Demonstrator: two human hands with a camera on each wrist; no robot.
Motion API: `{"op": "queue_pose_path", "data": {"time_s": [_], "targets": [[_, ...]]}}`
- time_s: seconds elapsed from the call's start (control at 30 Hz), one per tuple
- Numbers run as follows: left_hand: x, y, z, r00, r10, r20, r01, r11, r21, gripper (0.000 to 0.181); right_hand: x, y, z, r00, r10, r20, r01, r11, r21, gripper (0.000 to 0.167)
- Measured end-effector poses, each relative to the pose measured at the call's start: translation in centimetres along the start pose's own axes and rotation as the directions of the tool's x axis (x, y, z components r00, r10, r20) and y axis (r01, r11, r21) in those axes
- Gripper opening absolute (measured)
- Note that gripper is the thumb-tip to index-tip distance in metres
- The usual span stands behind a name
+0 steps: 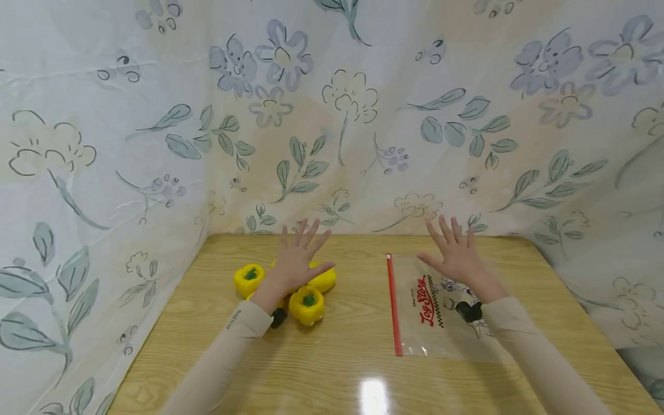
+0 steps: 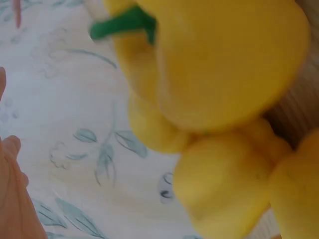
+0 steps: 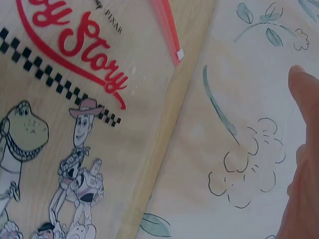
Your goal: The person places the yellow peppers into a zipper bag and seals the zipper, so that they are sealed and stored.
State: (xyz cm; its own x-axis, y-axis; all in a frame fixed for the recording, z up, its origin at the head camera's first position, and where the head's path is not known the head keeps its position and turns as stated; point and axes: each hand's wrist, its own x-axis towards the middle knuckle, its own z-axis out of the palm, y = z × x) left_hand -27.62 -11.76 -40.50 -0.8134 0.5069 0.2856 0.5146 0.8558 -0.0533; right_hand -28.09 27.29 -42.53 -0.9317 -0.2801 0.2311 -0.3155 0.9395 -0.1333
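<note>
On my head feed, the left hand (image 1: 295, 262) is released: fingers straight and spread, nothing in its grasp. The right hand (image 1: 457, 256) is just as free, fingers fanned, thumb pointing inward. I cannot tell how high either one is above the desk (image 1: 353, 328).

Closest to the left hand I have a cluster of yellow bell peppers (image 1: 306, 305), in the desk's left half, between its middle and its left edge. One with a green stem (image 1: 251, 274) sits nearest that edge; another stands closer to the near edge, and the hand and wrist cover part of the group. My left wrist feed has them crowded close together, the fingers apart from them.

Below the right hand, a clear zip bag (image 1: 415, 337) lies flat in the desk's right half. Its red zip strip (image 1: 394, 305) faces the left edge, running from the far side toward the near one. Red "Toy Story" lettering (image 1: 427, 302) and cartoon figures (image 3: 82, 169) are printed on it.

Farther out, pale sleeves (image 1: 534, 346) reach in from the near edge, and floral fabric (image 1: 358, 190) rises behind the far edge.
</note>
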Motion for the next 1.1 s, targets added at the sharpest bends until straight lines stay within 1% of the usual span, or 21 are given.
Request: {"op": "queue_pose_path", "data": {"time_s": [0.1,0.27,0.37,0.5,0.6,0.7,0.87,0.97,1.1], "targets": [[-0.1,0.8,0.0,1.0,0.015,-0.013,-0.015,1.0,-0.008,0.074,-0.2,-0.4,0.4,1.0,0.004,-0.005,-0.004,1.0,0.022,0.084],[-0.6,2.4,0.2,0.999,0.032,-0.025,-0.033,0.999,-0.037,0.074,-0.6,-1.2,0.9,1.0,0.005,0.009,-0.006,0.997,0.076,0.083],[-0.9,3.5,0.2,0.999,0.044,-0.021,-0.046,0.997,-0.057,0.074,-0.9,-1.7,1.2,1.0,0.004,0.019,-0.005,0.996,0.086,0.082],[-1.1,5.1,0.2,0.998,0.058,0.02,-0.056,0.995,-0.082,0.076,-1.4,-2.2,1.8,0.999,0.001,0.033,-0.005,0.996,0.094,0.081],[-1.3,6.1,0.5,0.997,0.074,0.033,-0.07,0.992,-0.108,0.076,-1.8,-2.5,2.5,0.999,-0.003,0.035,-0.001,0.994,0.107,0.082],[-1.3,7.1,1.0,0.995,0.091,0.033,-0.086,0.988,-0.13,0.076,-2.1,-2.7,3.0,0.999,-0.013,0.031,0.009,0.993,0.12,0.083],[-1.3,8.8,1.6,0.99,0.121,0.069,-0.107,0.978,-0.178,0.074,-3.0,-3.3,3.5,0.999,-0.037,0.007,0.035,0.983,0.182,0.082],[-1.2,9.7,2.2,0.986,0.145,0.085,-0.125,0.971,-0.205,0.073,-3.2,-3.7,4.0,0.999,-0.047,0.014,0.043,0.978,0.204,0.08],[-0.9,10.8,3.3,0.979,0.16,0.124,-0.129,0.966,-0.226,0.072,-3.1,-3.9,4.5,0.998,-0.052,0.034,0.043,0.975,0.22,0.078]]}}
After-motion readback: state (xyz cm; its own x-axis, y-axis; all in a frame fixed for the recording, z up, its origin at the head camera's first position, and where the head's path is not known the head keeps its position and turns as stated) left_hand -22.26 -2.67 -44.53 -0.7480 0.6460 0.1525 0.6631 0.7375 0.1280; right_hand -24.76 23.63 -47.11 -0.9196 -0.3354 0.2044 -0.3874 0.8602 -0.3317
